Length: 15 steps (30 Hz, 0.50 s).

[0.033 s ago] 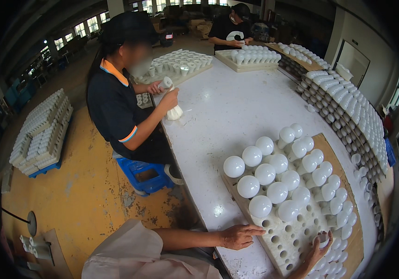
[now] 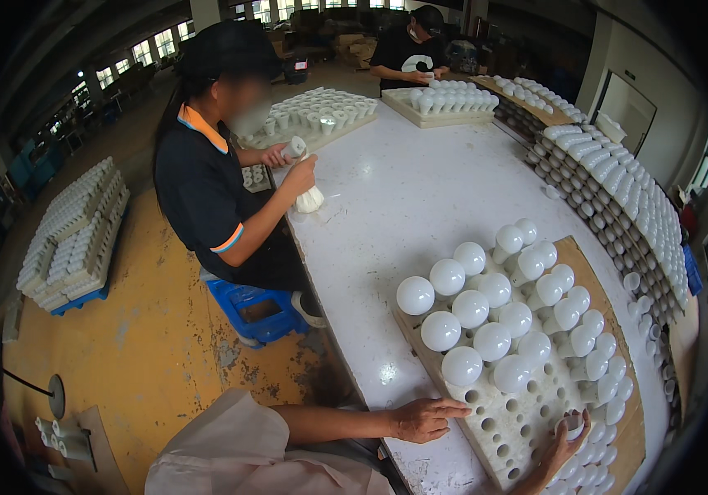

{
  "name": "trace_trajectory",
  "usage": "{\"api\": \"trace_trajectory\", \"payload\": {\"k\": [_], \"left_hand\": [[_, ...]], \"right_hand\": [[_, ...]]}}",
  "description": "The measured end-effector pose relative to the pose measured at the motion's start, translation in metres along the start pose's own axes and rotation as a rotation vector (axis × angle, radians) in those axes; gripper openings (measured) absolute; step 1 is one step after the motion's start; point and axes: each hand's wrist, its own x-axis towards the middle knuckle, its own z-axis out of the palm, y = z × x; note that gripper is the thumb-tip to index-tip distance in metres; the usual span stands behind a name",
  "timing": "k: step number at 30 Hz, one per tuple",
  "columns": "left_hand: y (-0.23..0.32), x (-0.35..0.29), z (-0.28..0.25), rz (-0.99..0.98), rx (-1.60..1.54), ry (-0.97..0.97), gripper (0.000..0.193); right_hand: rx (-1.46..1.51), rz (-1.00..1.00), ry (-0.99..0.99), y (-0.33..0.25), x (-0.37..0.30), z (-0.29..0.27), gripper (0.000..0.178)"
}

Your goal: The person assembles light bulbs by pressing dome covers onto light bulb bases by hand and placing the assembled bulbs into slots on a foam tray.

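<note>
White round light bulbs (image 2: 469, 309) stand in rows in a pale holed foam tray (image 2: 486, 422) on the table before me. My left hand (image 2: 427, 421) lies at the tray's left edge, its index finger stretched out toward the bare holes and nothing in its grasp. At the tray's near right, my right hand (image 2: 564, 454) has its fingers wrapped round a white bulb shell (image 2: 570, 426), whose round open end faces up. More bulbs lie on a brown board (image 2: 636, 441) just beyond that hand.
Across the table's left side sits a co-worker (image 2: 214, 181) on a blue stool (image 2: 255, 309), holding a white part and a cloth. Another person (image 2: 410, 58) works at the far end. Trays of white bulbs (image 2: 618, 190) are stacked along the right; more stacks (image 2: 73, 231) stand on the floor.
</note>
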Motion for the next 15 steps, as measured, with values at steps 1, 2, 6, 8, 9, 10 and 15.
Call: {"api": "trace_trajectory", "payload": {"k": [1,2,6,8,9,10,15], "left_hand": [[0.0,0.001,0.0,0.0,-0.001,0.0,0.013],[0.001,0.001,-0.001,0.006,0.005,0.003,0.013],[0.001,0.001,-0.001,0.004,0.005,0.002,0.013],[0.001,0.001,-0.001,0.001,0.005,-0.002,0.013],[0.001,0.001,-0.002,-0.003,0.004,-0.005,0.014],[0.002,0.002,-0.002,-0.003,0.004,-0.005,0.014],[0.002,0.002,-0.003,0.012,0.024,0.003,0.014]], "right_hand": [[0.007,-0.011,0.001,0.002,0.001,0.0,0.055],[0.006,-0.01,0.002,0.003,0.001,-0.001,0.055],[0.013,-0.042,0.0,0.009,0.002,-0.002,0.055],[0.009,-0.052,-0.003,0.008,0.002,-0.002,0.055],[-0.003,-0.035,-0.001,0.006,0.001,-0.002,0.055],[-0.016,-0.018,0.002,0.004,0.001,-0.001,0.055],[-0.016,-0.003,0.02,-0.001,-0.001,0.001,0.055]]}}
